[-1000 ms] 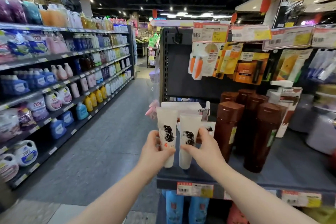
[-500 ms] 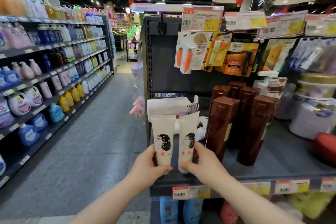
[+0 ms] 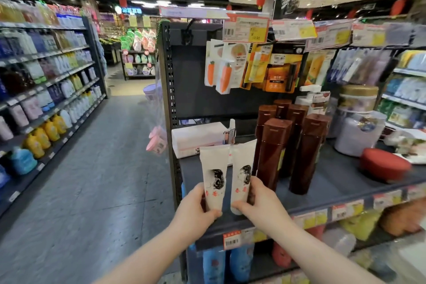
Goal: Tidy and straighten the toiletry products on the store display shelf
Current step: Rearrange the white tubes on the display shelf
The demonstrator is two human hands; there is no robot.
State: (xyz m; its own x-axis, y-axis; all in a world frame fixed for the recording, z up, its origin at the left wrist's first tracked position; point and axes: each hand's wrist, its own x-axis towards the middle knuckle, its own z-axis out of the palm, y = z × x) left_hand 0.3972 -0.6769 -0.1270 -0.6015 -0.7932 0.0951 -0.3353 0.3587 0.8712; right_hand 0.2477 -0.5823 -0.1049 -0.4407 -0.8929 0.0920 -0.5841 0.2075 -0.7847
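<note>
Holding two white tubes upright at the front left corner of the grey shelf (image 3: 341,182), I have one in each hand. My left hand (image 3: 196,206) is closed around the lower part of the left tube (image 3: 213,176), thumb across its bottom end and fingers behind it. My right hand (image 3: 258,200) grips the lower part of the right tube (image 3: 242,173) the same way, thumb at the bottom end and fingers curled round its right side. The tubes stand side by side, close together with a narrow gap between them, wide crimped ends up, each showing a black drawing of a head with wavy hair and red characters below. I cannot tell whether their bottom ends touch the shelf. Just to the right of the right tube stands a cluster of tall brown bottles (image 3: 274,152). Behind the tubes lies a white box (image 3: 198,138) on the same shelf. Further right sit a red lid (image 3: 385,163) and a big pale jar (image 3: 359,134).
</note>
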